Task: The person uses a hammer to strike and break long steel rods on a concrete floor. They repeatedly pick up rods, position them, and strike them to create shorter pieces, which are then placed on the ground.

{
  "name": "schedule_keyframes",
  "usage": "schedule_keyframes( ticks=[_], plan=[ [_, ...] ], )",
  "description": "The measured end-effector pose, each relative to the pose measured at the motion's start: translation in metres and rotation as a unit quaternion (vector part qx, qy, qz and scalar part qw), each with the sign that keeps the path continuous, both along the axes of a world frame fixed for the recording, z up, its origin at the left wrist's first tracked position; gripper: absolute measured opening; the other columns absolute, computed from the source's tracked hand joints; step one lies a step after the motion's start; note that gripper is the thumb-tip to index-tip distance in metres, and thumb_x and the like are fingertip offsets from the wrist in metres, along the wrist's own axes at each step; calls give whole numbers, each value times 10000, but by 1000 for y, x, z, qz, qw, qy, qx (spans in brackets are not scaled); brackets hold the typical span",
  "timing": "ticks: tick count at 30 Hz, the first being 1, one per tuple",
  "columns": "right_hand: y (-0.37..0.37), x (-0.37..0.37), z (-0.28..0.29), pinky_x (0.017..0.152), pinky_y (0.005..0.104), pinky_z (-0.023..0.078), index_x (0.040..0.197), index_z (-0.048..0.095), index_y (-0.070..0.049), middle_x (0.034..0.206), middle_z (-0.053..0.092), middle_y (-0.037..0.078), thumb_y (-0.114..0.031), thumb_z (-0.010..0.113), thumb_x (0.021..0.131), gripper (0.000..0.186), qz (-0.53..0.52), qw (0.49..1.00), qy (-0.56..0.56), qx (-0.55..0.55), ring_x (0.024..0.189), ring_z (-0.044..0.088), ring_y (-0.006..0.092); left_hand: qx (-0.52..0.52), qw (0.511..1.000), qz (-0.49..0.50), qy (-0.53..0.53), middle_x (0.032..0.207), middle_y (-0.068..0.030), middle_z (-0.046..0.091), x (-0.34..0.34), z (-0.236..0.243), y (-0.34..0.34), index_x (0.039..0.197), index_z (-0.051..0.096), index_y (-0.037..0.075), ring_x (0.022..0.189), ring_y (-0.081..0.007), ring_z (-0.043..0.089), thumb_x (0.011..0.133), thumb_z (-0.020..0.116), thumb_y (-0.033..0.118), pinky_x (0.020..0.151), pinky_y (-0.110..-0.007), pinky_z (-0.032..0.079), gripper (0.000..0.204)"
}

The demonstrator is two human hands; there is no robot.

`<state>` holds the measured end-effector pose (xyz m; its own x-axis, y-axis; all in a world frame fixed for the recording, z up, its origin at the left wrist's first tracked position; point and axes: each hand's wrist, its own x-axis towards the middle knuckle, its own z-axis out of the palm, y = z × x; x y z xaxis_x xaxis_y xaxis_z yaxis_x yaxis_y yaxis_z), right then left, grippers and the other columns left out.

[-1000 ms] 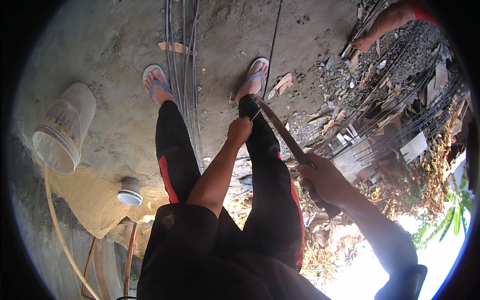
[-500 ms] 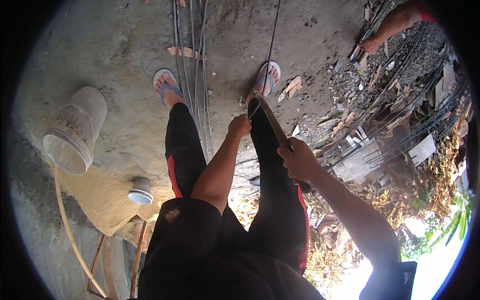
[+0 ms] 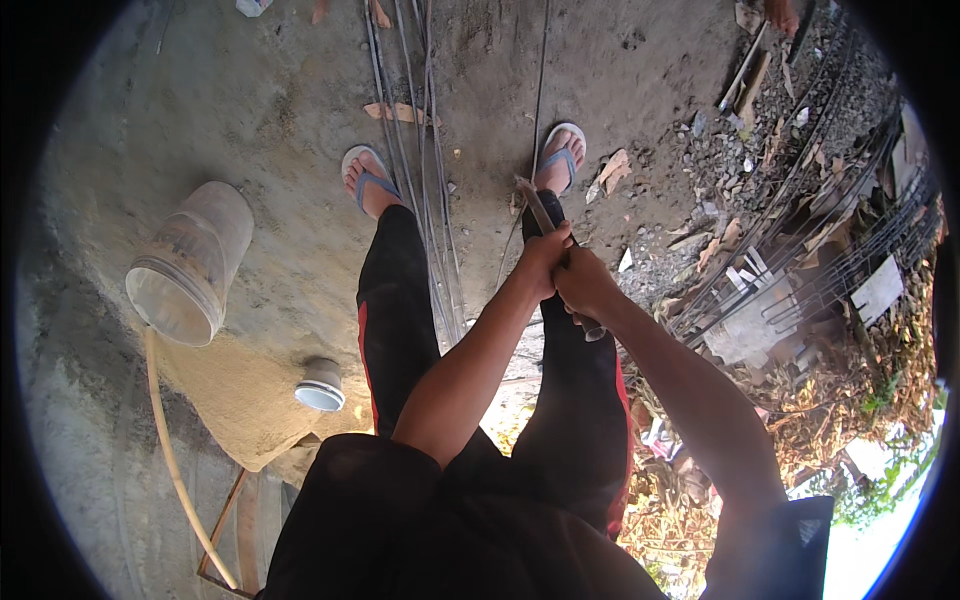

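Observation:
My left hand [image 3: 547, 258] and my right hand [image 3: 588, 285] are wrapped close together round a long, dark metal bar [image 3: 541, 208]. The bar slants from beside my right foot back toward my thigh, and its far end has a small notched or hooked head. A thin steel rod [image 3: 542, 90] runs along the ground from the upper edge to that head. A bent length continues nearer me; whether the head grips the rod is too small to tell. My feet, in flip-flops, stand apart on either side.
Several long steel rods [image 3: 425, 150] lie near my left foot. At left are a large dusty bucket [image 3: 215, 225] on its side, a sand pile [image 3: 225, 400], a small tub [image 3: 321, 380] and a hose [image 3: 172, 450]. Right are rubble, wire and rods [image 3: 800, 270]; another person's hand [image 3: 782, 15] shows at top right.
My left hand has left the thin rod and joined my right hand on the bar. The rod near my foot now bends. The other person's hand has moved up toward the edge.

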<state>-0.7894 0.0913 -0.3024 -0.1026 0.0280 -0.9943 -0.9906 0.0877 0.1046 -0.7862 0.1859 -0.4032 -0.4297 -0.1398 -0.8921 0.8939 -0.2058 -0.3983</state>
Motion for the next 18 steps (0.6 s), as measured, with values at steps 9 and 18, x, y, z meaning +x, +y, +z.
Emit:
schedule_keyframes(
  ticks=[9, 18],
  plan=[
    [27, -21, -58, 814, 482, 585, 1145, 587, 105, 1070, 689, 322, -125, 543, 934, 316, 49, 998, -1, -48, 1020, 695, 451, -47, 997, -31, -51, 842, -129, 630, -16, -66, 30, 987, 609, -39, 688, -237, 649, 927, 672, 191, 610, -445, 517, 246],
    [46, -44, -71, 882, 494, 563, 1224, 530, 85, 1114, 674, 331, -170, 529, 955, 371, 82, 991, -25, -106, 1043, 684, 447, -52, 987, -93, -117, 781, -94, 649, -40, -88, 43, 931, 653, -34, 654, -208, 637, 915, 682, 249, 581, -391, 500, 285]
  ],
)
